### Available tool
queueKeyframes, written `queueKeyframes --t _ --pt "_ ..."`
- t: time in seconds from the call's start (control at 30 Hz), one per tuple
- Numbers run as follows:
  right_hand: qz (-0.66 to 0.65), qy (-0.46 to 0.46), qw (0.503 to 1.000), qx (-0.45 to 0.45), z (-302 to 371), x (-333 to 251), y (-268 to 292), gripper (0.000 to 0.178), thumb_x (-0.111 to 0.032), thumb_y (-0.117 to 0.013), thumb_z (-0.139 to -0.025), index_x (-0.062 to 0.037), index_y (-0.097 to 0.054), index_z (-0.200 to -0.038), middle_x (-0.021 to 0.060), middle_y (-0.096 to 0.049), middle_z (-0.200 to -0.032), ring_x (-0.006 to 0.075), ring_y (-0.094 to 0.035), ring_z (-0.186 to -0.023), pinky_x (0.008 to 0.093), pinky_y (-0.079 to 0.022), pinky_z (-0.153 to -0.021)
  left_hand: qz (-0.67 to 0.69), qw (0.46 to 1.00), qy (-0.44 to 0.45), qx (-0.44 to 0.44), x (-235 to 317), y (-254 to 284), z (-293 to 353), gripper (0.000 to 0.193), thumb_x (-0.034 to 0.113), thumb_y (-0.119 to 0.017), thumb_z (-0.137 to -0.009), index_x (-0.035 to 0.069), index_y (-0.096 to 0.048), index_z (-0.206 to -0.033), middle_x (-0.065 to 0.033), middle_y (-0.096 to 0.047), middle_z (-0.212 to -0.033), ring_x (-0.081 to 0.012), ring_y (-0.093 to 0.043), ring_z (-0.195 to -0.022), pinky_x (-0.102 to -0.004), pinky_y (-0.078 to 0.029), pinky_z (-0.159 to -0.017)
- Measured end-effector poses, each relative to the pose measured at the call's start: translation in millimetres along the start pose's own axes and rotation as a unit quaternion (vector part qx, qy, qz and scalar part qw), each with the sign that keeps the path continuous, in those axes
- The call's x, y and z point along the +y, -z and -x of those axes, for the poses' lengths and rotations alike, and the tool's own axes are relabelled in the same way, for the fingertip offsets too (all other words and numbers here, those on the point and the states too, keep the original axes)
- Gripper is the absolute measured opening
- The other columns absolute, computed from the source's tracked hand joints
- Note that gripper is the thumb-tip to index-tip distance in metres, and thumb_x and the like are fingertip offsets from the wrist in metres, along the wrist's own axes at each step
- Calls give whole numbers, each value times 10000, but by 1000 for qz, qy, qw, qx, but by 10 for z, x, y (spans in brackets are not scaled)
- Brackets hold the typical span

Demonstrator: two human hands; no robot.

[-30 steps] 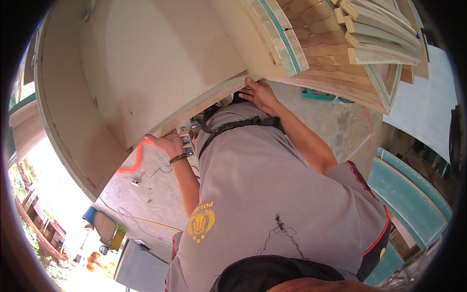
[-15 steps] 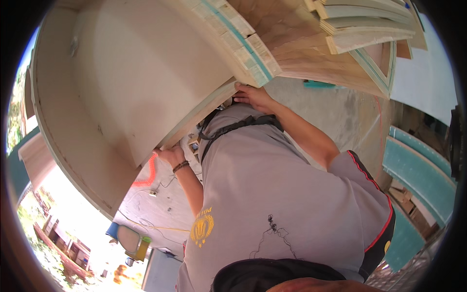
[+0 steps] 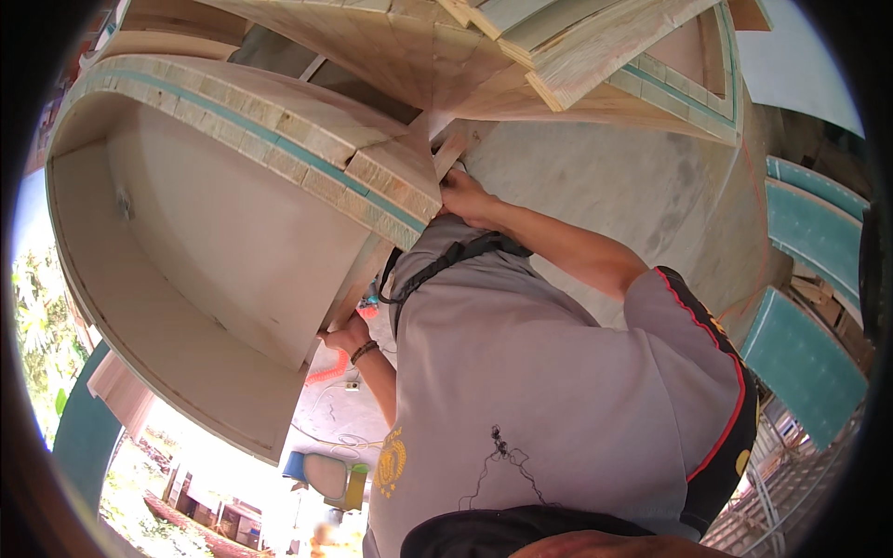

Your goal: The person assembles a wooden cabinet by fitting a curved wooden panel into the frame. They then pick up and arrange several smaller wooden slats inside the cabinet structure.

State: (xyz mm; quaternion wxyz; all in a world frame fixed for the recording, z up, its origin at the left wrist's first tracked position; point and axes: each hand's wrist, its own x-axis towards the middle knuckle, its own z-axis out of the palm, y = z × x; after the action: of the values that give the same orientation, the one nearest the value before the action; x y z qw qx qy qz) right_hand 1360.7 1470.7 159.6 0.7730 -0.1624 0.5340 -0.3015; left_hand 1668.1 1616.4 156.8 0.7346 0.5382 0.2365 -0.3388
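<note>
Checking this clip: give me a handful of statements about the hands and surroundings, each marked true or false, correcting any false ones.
1. The left hand touches the edge of the curved wooden piece. True.
2. A bracelet is worn on the right side. False: the dark bracelet is worn on the left.
3. The right hand is at a corner of that piece. True.
4. The coiled cord is blue. False: the coiled cord is orange-red.
5. The shirt is grey. True.

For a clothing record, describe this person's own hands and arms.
The left hand and right hand are gloveless, the forearms bare. A dark bracelet circles the left wrist. The right sleeve is short and grey, with red piping and black trim bearing yellow marks.
</note>
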Motion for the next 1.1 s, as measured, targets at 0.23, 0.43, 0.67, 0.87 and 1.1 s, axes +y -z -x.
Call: queueKeyframes --t 0.23,0.43,0.67,0.87,1.1 --pt "-12 -30 999 -15 -103 60 103 296 -183 -638 -911 -14 -550 -1138 70 -622 -986 141 -614 -801 262 -531 -657 -4 1000 1 16 -23 17 -50 523 421 -403 -948 48 -470 -1308 -170 -504 -1317 -364 -465 -1243 -544 -406 -1030" --pt "18 -67 998 -10 -189 40 194 309 -192 -655 -904 -18 -554 -1138 70 -624 -986 147 -626 -815 289 -564 -701 60 997 52 -6 0 202 -255 553 456 -491 -911 91 -471 -1326 -152 -492 -1338 -365 -457 -1246 -554 -378 -1053" --pt "16 -79 996 -41 -232 29 258 317 -209 -672 -894 -14 -568 -1122 74 -636 -990 147 -635 -829 289 -559 -717 24 999 24 25 -22 152 -186 528 407 -420 -926 52 -472 -1313 -175 -500 -1325 -374 -465 -1243 -553 -400 -1031" --pt "12 -89 994 -65 -251 -8 279 338 -217 -681 -887 -7 -578 -1132 79 -638 -1015 169 -644 -851 309 -561 -760 17 999 3 37 -46 -64 5 522 413 -406 -934 60 -476 -1311 -175 -493 -1337 -373 -460 -1249 -557 -396 -1033" --pt "29 -118 991 -63 -168 -133 266 381 -234 -681 -886 4 -565 -1160 103 -640 -1027 218 -649 -912 349 -570 -788 21 1000 17 -7 -18 158 -163 558 450 -432 -931 62 -460 -1331 -167 -475 -1355 -371 -441 -1264 -563 -380 -1048"
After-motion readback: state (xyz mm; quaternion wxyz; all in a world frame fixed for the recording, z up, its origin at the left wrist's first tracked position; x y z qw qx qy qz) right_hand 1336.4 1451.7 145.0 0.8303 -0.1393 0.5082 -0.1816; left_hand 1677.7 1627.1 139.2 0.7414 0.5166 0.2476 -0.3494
